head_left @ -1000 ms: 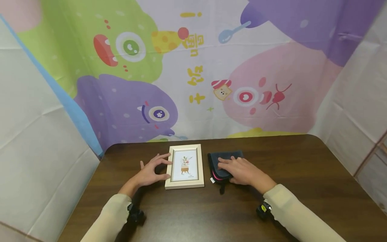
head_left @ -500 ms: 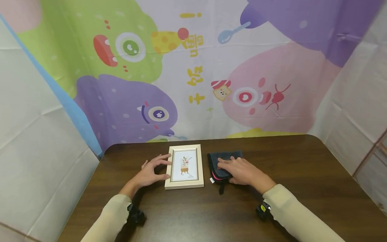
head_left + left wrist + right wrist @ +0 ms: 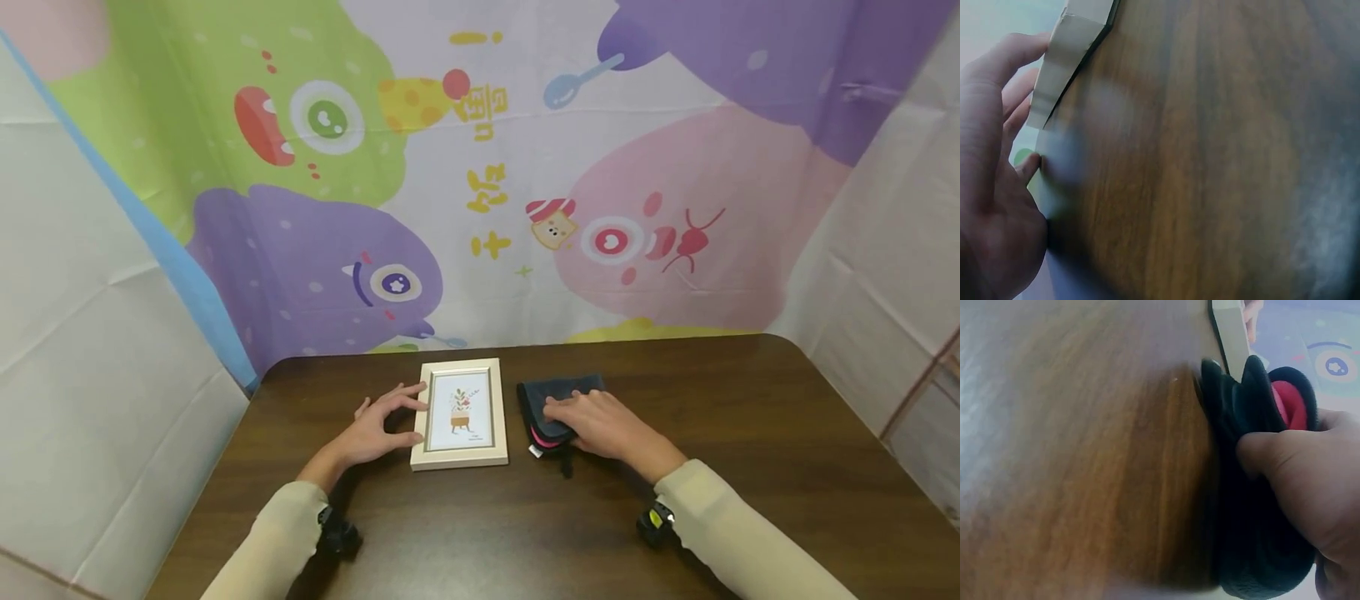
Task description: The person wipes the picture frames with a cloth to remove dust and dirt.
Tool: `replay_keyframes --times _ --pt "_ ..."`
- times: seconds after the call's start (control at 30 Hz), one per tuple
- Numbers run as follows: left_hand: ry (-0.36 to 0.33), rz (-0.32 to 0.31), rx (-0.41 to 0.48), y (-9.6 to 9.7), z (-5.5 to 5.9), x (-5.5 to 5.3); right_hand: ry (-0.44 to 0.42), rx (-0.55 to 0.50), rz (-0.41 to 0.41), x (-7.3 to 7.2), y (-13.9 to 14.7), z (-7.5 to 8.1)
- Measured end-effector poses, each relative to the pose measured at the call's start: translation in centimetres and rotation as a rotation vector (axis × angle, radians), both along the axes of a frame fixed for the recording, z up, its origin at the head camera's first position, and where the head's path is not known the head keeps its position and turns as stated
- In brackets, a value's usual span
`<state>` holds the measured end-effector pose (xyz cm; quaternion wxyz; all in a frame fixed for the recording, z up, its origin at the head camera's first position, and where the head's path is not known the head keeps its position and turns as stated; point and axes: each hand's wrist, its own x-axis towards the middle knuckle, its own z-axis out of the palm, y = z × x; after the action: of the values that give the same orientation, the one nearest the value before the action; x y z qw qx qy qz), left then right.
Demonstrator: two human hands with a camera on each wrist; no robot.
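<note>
A cream picture frame with a potted-plant print lies face up on the table. My left hand touches its left edge with spread fingertips and thumb; in the left wrist view, fingers rest against the frame's side. To the right of the frame, a gap apart, lies a dark blue folded cloth pouch with pink lining, a white label and a black tab. My right hand grips it, thumb at the near side and fingers over the top. In the right wrist view the thumb presses the pouch's folded layers.
The brown wooden table has rounded far corners. Behind it hangs a cloth backdrop with cartoon monsters, and pale cloth walls flank both sides. A small black camera is strapped to each wrist.
My right hand's fingers have drawn in on the pouch, whose label and black tab have shifted slightly to the right. My left hand and the picture frame keep their places.
</note>
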<state>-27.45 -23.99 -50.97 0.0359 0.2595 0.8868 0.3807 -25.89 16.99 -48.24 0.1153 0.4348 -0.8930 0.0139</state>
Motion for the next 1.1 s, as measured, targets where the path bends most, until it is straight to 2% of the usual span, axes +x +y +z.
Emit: replay_keyframes --times 0.17,0.4,0.6,1.1 --pt "-0.024 -0.013 -0.005 -0.1 0.1 0.0 0.057 -0.053 0.011 -0.1 0.2 0.0" --pt "-0.038 -0.016 -0.015 -0.1 0.2 0.0 0.014 -0.048 -0.007 0.0 0.1 0.4" --pt "-0.034 -0.004 -0.023 -0.2 0.1 0.1 0.031 -0.047 -0.029 -0.3 -0.1 0.5" --pt "-0.017 -0.02 -0.025 -0.3 0.2 0.2 0.092 -0.141 -0.13 -2.0 -1.0 4.1"
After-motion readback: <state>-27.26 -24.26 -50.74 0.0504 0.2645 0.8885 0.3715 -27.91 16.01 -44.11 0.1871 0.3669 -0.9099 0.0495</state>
